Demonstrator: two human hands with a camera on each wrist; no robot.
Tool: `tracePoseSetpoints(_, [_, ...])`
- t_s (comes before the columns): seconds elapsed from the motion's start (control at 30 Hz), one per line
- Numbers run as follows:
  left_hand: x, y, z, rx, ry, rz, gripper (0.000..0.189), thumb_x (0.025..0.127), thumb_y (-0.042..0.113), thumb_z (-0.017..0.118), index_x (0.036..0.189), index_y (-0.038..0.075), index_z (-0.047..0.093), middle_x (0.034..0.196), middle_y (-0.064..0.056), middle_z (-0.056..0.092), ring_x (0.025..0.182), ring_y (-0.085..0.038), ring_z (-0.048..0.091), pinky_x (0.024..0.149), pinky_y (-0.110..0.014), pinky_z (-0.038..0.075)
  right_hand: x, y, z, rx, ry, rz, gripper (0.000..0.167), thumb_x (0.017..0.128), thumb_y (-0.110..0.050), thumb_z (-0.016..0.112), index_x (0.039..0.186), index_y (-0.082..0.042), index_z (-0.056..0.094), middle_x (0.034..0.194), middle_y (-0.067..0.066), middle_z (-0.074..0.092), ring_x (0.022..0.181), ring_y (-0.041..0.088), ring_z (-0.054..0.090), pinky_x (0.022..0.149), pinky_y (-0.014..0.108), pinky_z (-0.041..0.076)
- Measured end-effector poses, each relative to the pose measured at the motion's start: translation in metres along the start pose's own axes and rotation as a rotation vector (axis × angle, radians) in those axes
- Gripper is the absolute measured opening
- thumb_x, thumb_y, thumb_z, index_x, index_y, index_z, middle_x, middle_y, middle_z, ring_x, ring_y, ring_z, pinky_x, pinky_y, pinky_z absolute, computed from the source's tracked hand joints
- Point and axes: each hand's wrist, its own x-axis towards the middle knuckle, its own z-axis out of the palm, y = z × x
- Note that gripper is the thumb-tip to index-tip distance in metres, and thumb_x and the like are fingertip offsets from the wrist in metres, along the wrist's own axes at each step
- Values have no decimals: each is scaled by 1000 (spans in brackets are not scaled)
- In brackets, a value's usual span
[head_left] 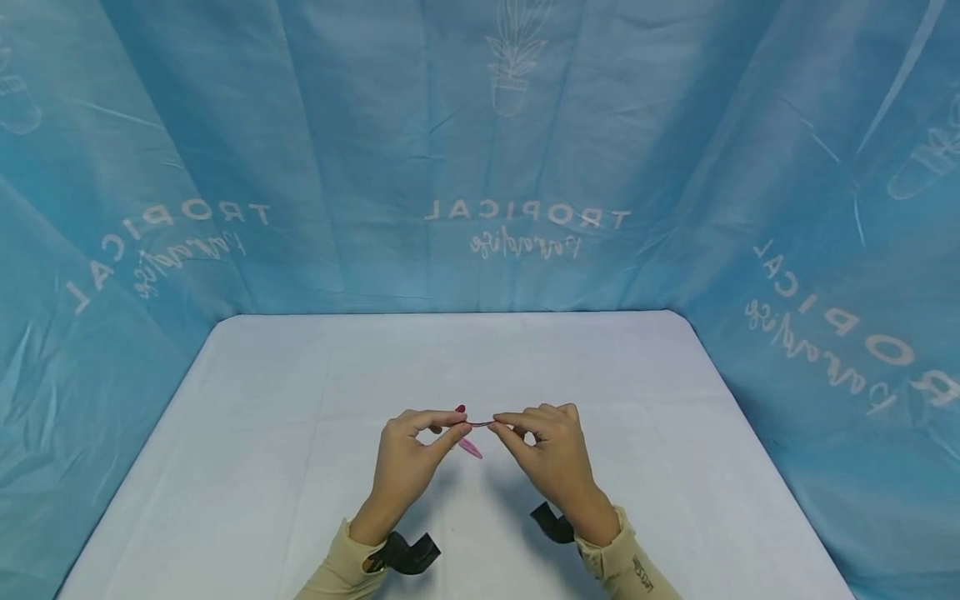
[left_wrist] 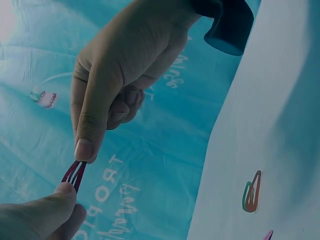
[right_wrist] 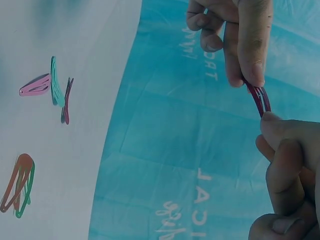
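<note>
My left hand [head_left: 401, 458] and right hand [head_left: 555, 454] meet above the table, pinching opposite ends of one dark red snap hair clip [right_wrist: 258, 102]. Thumb and forefinger hold it on each side, and the fingertips cover both ends. In the right wrist view the clip looks slightly bowed. On the table lie a pink hair clip [right_wrist: 36, 85], a teal hair clip [right_wrist: 55, 82] and a dark red hair clip [right_wrist: 68, 102] close together. Apart from these, an orange hair clip [right_wrist: 22, 165] overlaps a green hair clip [right_wrist: 31, 187]. The left hand partly hides these loose clips in the head view.
A white-covered table [head_left: 300, 367] lies beneath the hands. Blue printed cloth [head_left: 360, 167] hangs along its back and sides. Black straps [head_left: 408, 554] stick out from both wrists beside the beige sleeves [head_left: 341, 567].
</note>
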Motion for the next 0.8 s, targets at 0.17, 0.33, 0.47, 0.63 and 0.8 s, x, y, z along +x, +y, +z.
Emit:
tracePoseSetpoints(0.17, [0, 1, 0, -6, 17, -3, 14, 79, 29, 87, 92, 26, 82, 89, 21, 75, 82, -19, 64, 80, -36, 42, 0, 0, 0, 2, 8, -4, 8, 80, -23, 87, 86, -22, 83, 57, -18, 56, 56, -2, 38, 66, 30, 25])
tracePoseSetpoints(0.33, [-1, 1, -1, -4, 40, -34, 14, 76, 29, 89, 88, 27, 82, 82, 22, 73, 80, -24, 63, 80, -38, 40, -1, 1, 2, 8, 8, 6, 7, 79, -23, 87, 84, -22, 82, 56, -18, 55, 56, -2, 39, 67, 29, 25])
tracePoseSetpoints(0.47, [-2, 2, 0, 30, 67, 1, 14, 75, 28, 90, 86, 25, 83, 81, 20, 73, 77, -18, 60, 78, -38, 38, -2, 0, 2, 21, 6, 14, 7, 79, -22, 87, 83, -21, 81, 57, -17, 56, 56, 0, 40, 67, 30, 26])
tracePoseSetpoints(0.63, [-3, 1, 1, 66, 95, 86, 14, 75, 24, 90, 86, 23, 81, 80, 18, 73, 77, -6, 54, 75, -33, 39, -3, -2, 4, 34, -17, 24, 9, 81, -19, 86, 82, -18, 77, 58, -16, 53, 57, 5, 45, 69, 30, 27])
tracePoseSetpoints(0.8, [-3, -1, 1, 69, 101, 153, 14, 76, 20, 90, 85, 20, 80, 82, 15, 73, 79, -6, 53, 70, -28, 42, -4, -3, 5, 42, -21, 24, 10, 83, -16, 84, 82, -17, 74, 60, -14, 52, 59, 6, 46, 70, 30, 29])
